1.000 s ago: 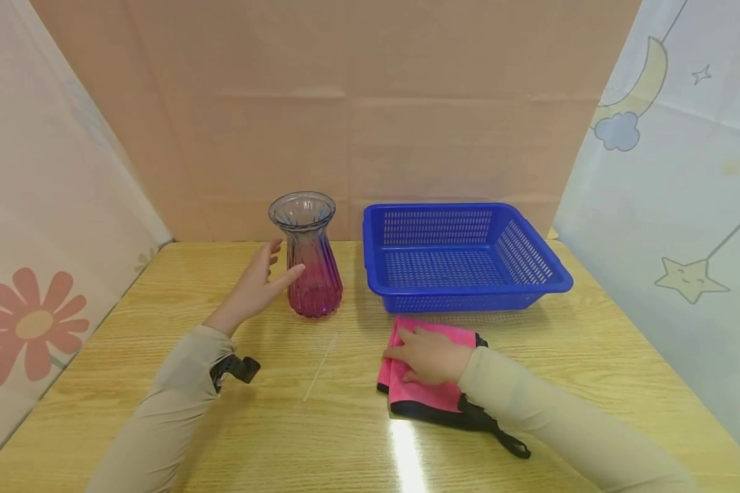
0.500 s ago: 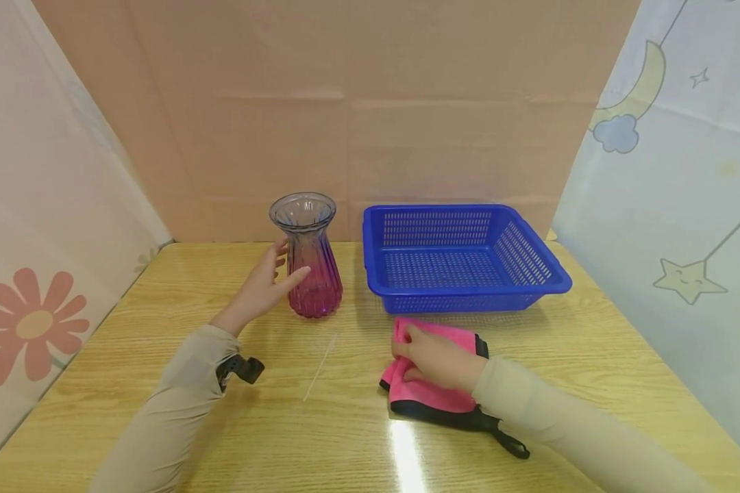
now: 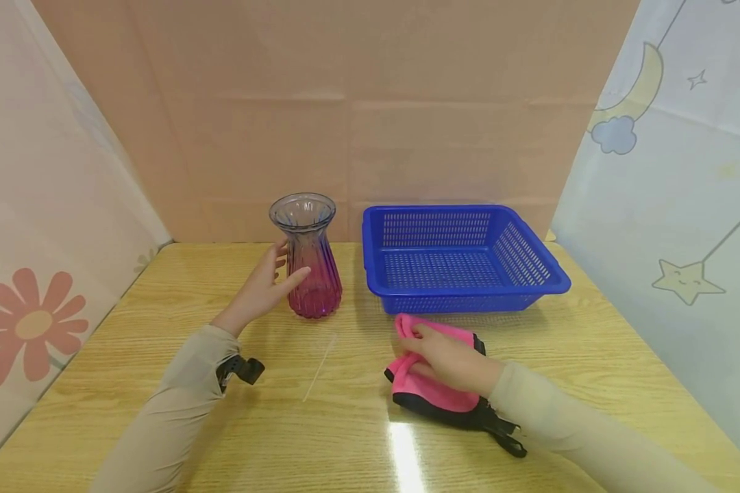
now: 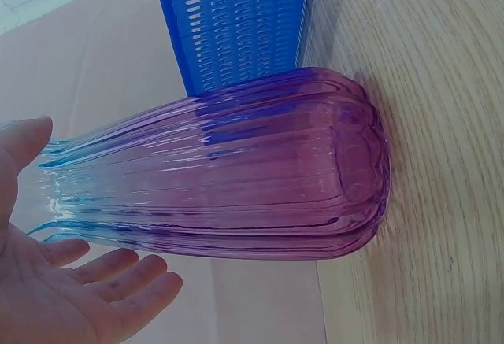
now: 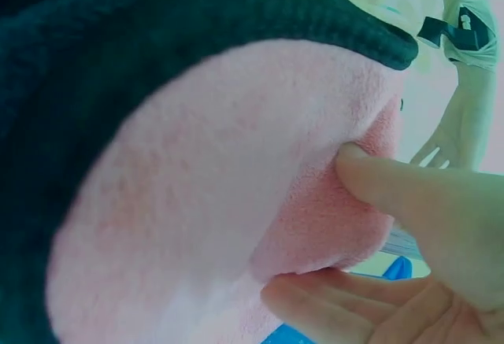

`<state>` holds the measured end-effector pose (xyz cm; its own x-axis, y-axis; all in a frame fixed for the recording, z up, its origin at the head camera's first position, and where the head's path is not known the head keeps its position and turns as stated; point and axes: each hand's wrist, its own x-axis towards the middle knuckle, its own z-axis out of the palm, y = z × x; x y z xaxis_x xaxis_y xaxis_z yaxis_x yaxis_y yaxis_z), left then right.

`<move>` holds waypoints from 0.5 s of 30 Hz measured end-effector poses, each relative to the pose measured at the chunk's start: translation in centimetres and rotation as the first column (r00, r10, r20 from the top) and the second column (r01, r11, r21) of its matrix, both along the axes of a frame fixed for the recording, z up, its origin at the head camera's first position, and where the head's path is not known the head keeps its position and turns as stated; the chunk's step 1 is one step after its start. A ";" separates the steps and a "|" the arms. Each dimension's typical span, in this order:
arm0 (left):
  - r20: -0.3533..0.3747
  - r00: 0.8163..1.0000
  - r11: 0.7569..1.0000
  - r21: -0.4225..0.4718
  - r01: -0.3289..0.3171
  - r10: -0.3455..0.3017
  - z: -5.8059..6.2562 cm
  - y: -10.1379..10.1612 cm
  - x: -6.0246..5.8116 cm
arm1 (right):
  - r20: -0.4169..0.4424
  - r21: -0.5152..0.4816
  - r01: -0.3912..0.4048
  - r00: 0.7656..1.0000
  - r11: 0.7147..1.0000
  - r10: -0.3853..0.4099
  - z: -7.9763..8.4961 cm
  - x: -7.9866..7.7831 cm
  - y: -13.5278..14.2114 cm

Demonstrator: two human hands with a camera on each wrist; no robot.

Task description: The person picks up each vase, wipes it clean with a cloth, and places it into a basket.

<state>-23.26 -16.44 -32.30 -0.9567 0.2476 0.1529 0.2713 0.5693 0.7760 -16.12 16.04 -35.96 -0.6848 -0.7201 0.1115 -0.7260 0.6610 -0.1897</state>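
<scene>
A ribbed glass vase (image 3: pixel 316 277), grey-blue at its flared mouth and pink-purple below, stands upright on the table. My left hand (image 3: pixel 260 287) is beside its left side, thumb and fingers spread. In the left wrist view that hand's fingers are near the vase's neck; I cannot tell whether they touch the glass. My right hand (image 3: pixel 450 357) pinches a folded pink cloth (image 3: pixel 434 393) with black edging and a black loop. The right wrist view shows the cloth's fabric (image 5: pixel 189 179) bunched between thumb and fingers, its near edge lifted a little.
Behind the cloth stands a blue plastic basket (image 3: pixel 444 267) with slotted walls, right of the vase. A thin pale stick (image 3: pixel 321 370) lies on the wooden table (image 3: pixel 271 438) between the hands. Fabric walls enclose the table's back and sides.
My left hand has moved slightly right, closer to the vase. The right hand has gone from lying on the cloth to pinching it, and has raised and bunched it slightly.
</scene>
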 end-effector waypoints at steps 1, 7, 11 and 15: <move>0.000 1.000 1.000 0.000 0.000 0.000 0.0 0.0 0.0 | -0.007 0.002 0.009 1.000 1.000 -0.009 0.2 0.1 0.1; -0.005 1.000 1.000 -0.007 0.003 -0.003 0.0 0.0 0.0 | -0.065 -0.064 -0.003 0.998 0.998 -0.001 0.8 0.3 0.3; 0.000 1.000 1.000 -0.005 -0.002 0.002 0.0 0.0 0.0 | -0.104 -0.103 -0.024 0.994 0.994 0.013 1.0 0.3 0.3; 0.002 1.000 1.000 0.003 0.000 0.000 0.1 0.0 0.1 | -0.134 -0.122 -0.044 0.991 0.992 0.027 1.1 0.4 0.4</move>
<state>-23.18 -16.40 -32.18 -0.9570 0.2473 0.1517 0.2699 0.5669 0.7783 -15.76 16.47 -34.90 -0.6325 -0.7186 0.2890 -0.7727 0.6115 -0.1703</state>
